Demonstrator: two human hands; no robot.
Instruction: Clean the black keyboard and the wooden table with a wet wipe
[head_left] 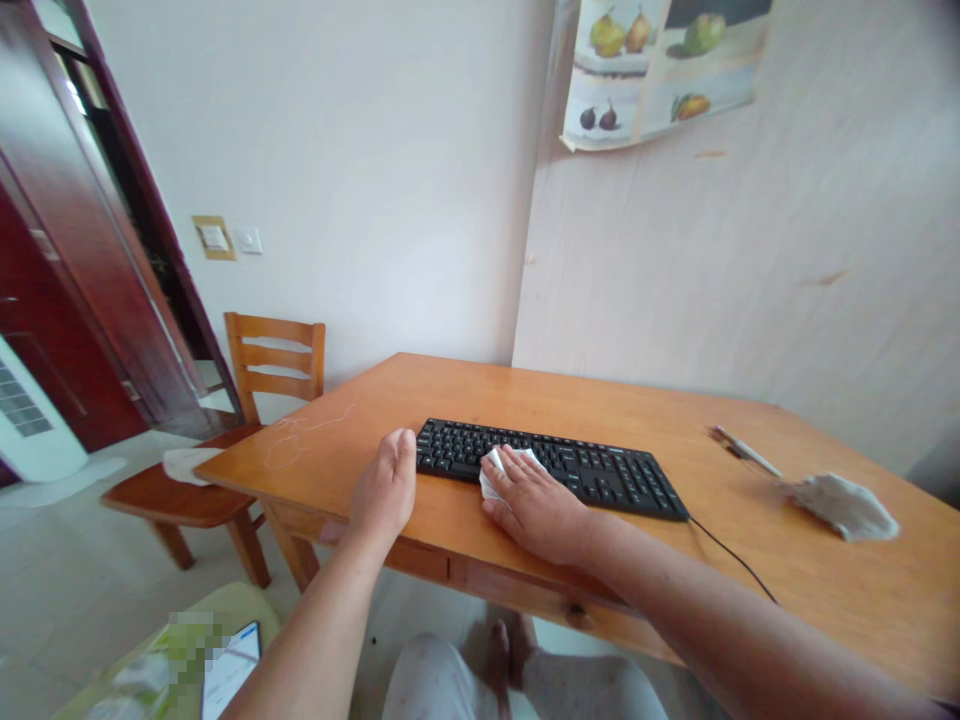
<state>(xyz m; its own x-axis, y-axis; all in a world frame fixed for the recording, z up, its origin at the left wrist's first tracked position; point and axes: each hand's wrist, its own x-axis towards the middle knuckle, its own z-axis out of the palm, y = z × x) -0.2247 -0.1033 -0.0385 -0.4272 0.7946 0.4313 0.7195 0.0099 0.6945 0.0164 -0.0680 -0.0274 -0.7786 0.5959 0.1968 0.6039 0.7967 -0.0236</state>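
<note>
Person seated at a wooden counter (pixel 480 385), both bare hands in view. Left hand (pixel 384 485): fingers curled in, up against the left end of the black keyboard (pixel 619 478); can't tell from here whether they actually grip it. Right hand (pixel 541 508): fingers laid out nearly flat, close together, pressing a white wipe (pixel 489 486) onto the keys, not clenched around it. Keyboard runs from beside the left fingers, under the right ones, and on past them to the right. Its cable (pixel 731 556) trails off right of the right fingers. Further right, well apart from them: a thin stick-like item (pixel 757 457) and a crumpled grey cloth (pixel 847 507). Left of the left fingers, a chair (pixel 279 385); below and left of them, a phone (pixel 231 668).
</note>
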